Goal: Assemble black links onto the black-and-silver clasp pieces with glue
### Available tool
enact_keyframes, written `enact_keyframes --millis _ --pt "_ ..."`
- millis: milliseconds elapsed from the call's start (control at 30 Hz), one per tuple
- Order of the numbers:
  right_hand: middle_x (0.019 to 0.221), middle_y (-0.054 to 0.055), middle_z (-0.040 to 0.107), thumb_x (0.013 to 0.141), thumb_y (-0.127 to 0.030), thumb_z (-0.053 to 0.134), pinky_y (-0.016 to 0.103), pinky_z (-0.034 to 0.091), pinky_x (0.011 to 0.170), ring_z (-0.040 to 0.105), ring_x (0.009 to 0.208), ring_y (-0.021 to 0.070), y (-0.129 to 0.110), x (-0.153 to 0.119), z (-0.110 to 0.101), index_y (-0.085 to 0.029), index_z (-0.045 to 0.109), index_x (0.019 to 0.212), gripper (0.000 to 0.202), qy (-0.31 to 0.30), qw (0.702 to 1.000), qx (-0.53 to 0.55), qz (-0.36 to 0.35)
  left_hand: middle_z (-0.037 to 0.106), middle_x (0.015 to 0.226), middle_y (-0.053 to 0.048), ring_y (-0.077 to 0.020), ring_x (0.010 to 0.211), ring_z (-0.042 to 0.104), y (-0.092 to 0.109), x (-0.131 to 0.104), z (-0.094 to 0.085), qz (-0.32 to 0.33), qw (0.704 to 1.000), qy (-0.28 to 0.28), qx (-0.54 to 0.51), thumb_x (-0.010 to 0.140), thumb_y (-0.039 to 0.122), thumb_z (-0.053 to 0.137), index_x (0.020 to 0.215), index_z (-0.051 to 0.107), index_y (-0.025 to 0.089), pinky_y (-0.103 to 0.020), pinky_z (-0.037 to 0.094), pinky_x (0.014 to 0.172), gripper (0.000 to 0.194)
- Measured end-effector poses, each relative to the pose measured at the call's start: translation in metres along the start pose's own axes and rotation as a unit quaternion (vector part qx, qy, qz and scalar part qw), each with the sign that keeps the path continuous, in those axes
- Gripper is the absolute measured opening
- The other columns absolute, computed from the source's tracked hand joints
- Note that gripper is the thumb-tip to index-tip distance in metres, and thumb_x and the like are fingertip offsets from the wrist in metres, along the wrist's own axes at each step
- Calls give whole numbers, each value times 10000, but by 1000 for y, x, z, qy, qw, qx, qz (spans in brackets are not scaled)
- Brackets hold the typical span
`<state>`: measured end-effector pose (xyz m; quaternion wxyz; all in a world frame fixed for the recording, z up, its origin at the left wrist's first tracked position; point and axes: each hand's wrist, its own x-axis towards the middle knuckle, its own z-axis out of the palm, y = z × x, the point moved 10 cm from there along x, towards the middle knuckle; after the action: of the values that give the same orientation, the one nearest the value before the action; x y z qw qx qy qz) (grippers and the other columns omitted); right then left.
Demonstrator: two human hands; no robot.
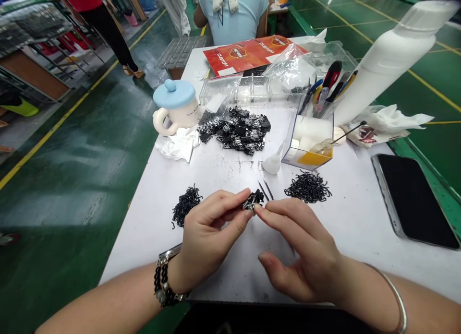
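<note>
My left hand [212,223] is closed, pinching a small black and silver clip-like part [253,199] between thumb and fingertips. With its fingers stretched out, my right hand [306,247] touches the near side of this part with the index fingertip; its thumb is apart. Dark tweezers [265,190] run beneath the right fingers, tips pointing away; whether they rest on the table or against the hand is hidden. Small black curved pieces form one pile [186,205] beside my left hand and another pile [308,186] beyond my right. Farther back lies a heap of similar black and silver parts [245,132].
On the white table [144,219] stand a blue-lidded mug [180,108], a clear tool box [309,137], a small white dropper bottle [272,165] and a tall white bottle [389,60]. A phone [414,199] lies right. A person [234,17] sits beyond the table.
</note>
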<state>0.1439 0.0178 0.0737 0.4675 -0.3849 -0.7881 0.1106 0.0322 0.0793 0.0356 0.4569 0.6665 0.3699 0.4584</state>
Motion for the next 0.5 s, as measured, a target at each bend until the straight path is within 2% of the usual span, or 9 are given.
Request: enact_keyframes --millis 133,300,433,500 --pt "1015 192 572 818 -240 554 396 500 758 546 932 252 -4 1 1 33 536 1104 396 1 1000 -28 -8 618 880 -2 -54 783 589 -1 1 3 -2 1000 1 -22 767 21 636 1099 665 261 -94 496 682 410" --pt "978 170 582 833 -237 542 380 495 752 548 902 228 -1 2 1 14 556 1079 351 -4 1000 -13 8 628 880 11 -51 810 593 -4 1 2 -21 1000 1 -18 762 21 636 1072 676 281 -79 503 721 406" --pt "935 146 581 850 -255 525 366 494 726 551 855 213 1 5 1 -22 565 1080 331 -13 1000 3 17 637 866 17 -53 804 614 -16 -1 4 -99 993 -1 -69 762 48 649 1001 705 277 -74 515 734 335" --pt "924 133 574 858 -253 514 352 486 716 552 837 206 2 6 -8 -47 573 1088 315 -13 1000 -21 10 653 871 19 -53 797 631 -23 -3 5 -149 983 4 -109 751 72 672 959 720 273 -67 517 736 293"
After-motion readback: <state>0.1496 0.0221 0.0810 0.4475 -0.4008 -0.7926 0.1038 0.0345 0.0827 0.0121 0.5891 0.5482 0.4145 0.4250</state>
